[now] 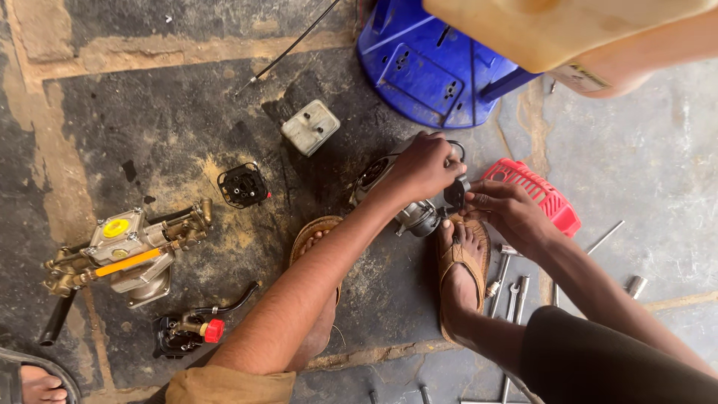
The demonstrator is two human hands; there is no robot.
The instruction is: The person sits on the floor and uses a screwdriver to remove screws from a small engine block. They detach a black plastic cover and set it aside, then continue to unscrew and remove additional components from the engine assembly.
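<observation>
Engine (pixel 407 213), small and grey-metal, oily, sits just right of the frame's centre on the stained concrete floor (pixel 651 164), between my sandalled feet. My left hand (pixel 422 166) closes over its top, fingers curled around the casing. My right hand (pixel 502 211) pinches a small black part (pixel 454 193) at its right side, just before a red plastic cover (pixel 535 193).

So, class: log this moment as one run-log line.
left hand: grips small grey metal engine | right hand: pinches black part | red plastic cover: beside

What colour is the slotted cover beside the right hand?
Red, seen in the head view: the slotted cover.
</observation>
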